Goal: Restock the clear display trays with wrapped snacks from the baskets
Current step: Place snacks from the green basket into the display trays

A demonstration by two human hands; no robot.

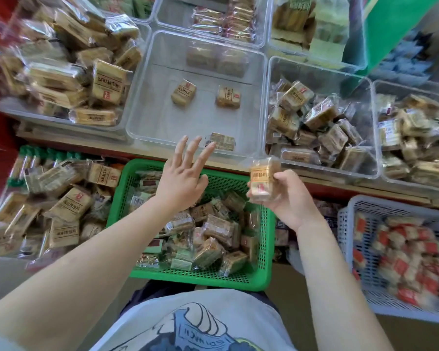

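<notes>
Far left: clear plastic tray (61, 117) heaped with tan wrapped snacks. Left hand (181, 177) over green perforated plastic basket (198, 279), fingers (197, 148) straight and spread, holding nothing, tips at near wall of nearly bare clear middle tray (147, 122). Right hand (288, 198) gripping orange-labelled wrapped snack (262, 181), fingers curled round it, above basket's right corner. Farther right: white lattice basket (350, 224).

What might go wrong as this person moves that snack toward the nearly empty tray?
The right hand holds the wrapped snack only by its fingertips over the shelf edge; a loose grip might drop it back into the green basket. The open left hand, near the clear tray, might knock the packet at its front wall.
</notes>
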